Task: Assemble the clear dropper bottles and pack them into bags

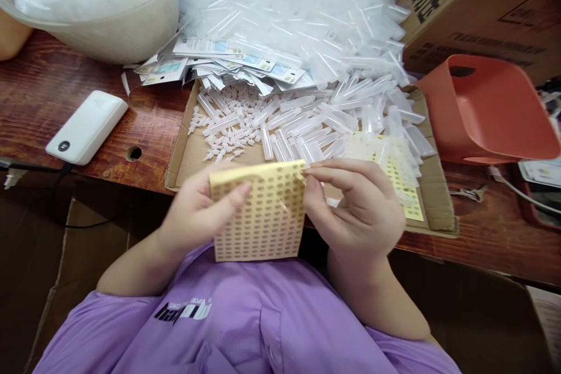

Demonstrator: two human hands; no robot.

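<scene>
A yellow sticker sheet (267, 216), printed with rows of tiny dark oval labels, is held in front of my chest. My left hand (204, 201) is closed on its left side, thumb across the front. At the upper right corner, the thumb and fingertips of my right hand (355, 204) pinch the sheet's edge; whether a loose label is between them I cannot tell. Behind the sheet, a shallow cardboard tray (182, 155) holds clear plastic tubes (293, 120) and small white nozzle-like tips (232, 137). Another yellow sticker sheet (409, 196) lies in the tray's right side, partly under tubes.
A large heap of clear tubes (289, 6) rises behind the tray, with printed packets (245, 61) at its front. On the left are a white tub (118, 29) and a white power bank (87, 127). An orange bin (456, 123) and a cardboard box (482, 11) stand right.
</scene>
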